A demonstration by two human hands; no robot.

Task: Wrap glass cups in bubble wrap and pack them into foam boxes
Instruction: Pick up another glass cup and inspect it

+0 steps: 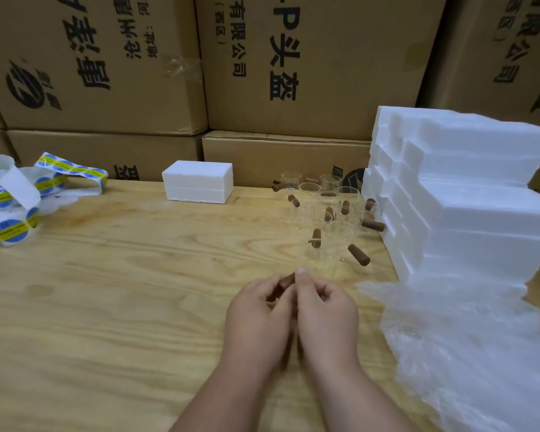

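Holding one wooden-handled glass cup (282, 283) between both hands over the table (106, 275): left hand (256, 319) and right hand (326, 313) curl around it. Glass likely fragile, slippery; handle is the safest grip. Bubble wrap (465, 338) lies just right.

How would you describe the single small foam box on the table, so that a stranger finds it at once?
Start at the wall of cardboard cartons behind the wooden table. At the table's far edge, left of the cluster of glass cups, stands one closed foam box. Unlike the tall foam stack on the right, it stands alone, touching nothing else.
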